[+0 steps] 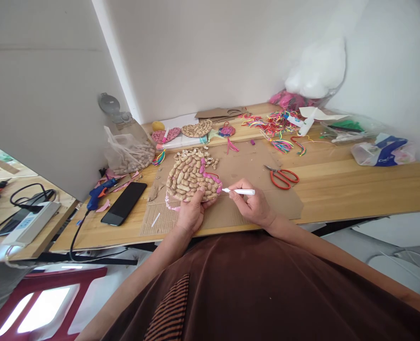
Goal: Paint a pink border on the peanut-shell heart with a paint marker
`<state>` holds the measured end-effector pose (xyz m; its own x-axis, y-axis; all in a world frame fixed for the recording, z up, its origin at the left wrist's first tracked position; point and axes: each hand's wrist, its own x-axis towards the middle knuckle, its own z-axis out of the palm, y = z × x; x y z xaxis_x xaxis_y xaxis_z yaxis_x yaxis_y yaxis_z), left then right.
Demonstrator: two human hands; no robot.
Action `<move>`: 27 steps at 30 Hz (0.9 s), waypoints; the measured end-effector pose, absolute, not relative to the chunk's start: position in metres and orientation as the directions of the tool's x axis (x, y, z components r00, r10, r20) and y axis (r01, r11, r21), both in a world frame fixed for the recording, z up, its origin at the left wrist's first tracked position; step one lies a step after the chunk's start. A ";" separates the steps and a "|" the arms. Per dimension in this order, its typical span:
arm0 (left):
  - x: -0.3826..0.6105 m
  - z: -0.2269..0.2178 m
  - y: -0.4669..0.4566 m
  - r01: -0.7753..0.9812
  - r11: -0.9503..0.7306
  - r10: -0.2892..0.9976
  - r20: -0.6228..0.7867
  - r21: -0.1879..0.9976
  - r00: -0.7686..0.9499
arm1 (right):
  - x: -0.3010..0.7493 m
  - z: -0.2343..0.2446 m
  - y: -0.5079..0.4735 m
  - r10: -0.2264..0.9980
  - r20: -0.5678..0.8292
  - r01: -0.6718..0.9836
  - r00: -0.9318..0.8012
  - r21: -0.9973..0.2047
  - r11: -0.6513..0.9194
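The left hand [192, 210] is pinching the near edge of one peanut-covered piece [184, 174], thumb on top, other fingers mostly hidden. The right hand [251, 206] is pinching one white pen [244, 192], whose tip is meeting the pink band on the piece's right edge. The piece is sitting over one cardboard sheet [241, 163]; whether it is resting fully there, I cannot tell. One phone [123, 203] is lying to the left, with one blue glue gun [98, 194] just beyond. One pair of orange-handled scissors [278, 171] is lying right of the right hand. Farther off, one bag of peanuts [129, 155] is leaning by the partition, and three more decorated pieces are lying in a row: one pink [157, 137], one plain [196, 128], one round [227, 130]. Many coloured strings [279, 124], too tangled to count, are heaping up toward the wall.
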<state>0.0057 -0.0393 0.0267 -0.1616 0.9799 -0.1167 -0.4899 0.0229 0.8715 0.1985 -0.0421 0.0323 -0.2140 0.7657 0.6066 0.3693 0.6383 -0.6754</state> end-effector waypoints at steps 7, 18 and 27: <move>0.004 0.023 -0.039 -0.494 0.015 0.986 -0.096 0.869 -0.138 | 0.196 0.027 -0.043 0.685 0.673 0.341 -0.280 -0.597 0.726; 0.004 0.025 -0.038 -0.491 0.016 0.982 -0.106 0.871 -0.158 | 0.193 0.023 -0.042 0.590 0.729 0.360 -0.347 -0.478 0.802; 0.003 0.024 -0.038 -0.510 0.016 0.983 -0.107 0.860 -0.149 | 0.194 0.023 -0.043 0.555 0.749 0.369 -0.362 -0.431 0.823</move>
<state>0.0033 -0.0382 0.0243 -0.1493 0.9830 -0.1072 -0.5105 0.0162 0.8597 0.1945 -0.0428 0.0230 -0.3619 0.5547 0.7493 0.3692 0.8233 -0.4312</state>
